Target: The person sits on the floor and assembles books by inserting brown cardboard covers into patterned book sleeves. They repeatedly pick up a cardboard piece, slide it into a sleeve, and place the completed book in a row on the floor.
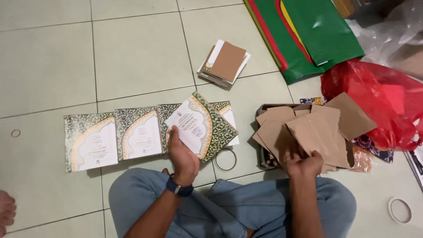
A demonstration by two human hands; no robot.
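Note:
My left hand (181,155) holds a green-and-white patterned booklet (202,127) tilted above a row of matching booklets (112,137) laid side by side on the tiled floor. My right hand (303,164) grips the near edge of a brown paper sheet (313,134) in a loose pile of brown sheets over a cardboard box (263,110). A dark watch is on my left wrist. My knees in blue jeans are at the bottom.
A small stack of booklets topped by brown card (225,63) lies further away. A green and red bag (304,33) and a red plastic bag (379,103) are at the upper right. Tape rings (225,159) (399,210) and a small ring (16,133) lie on the floor.

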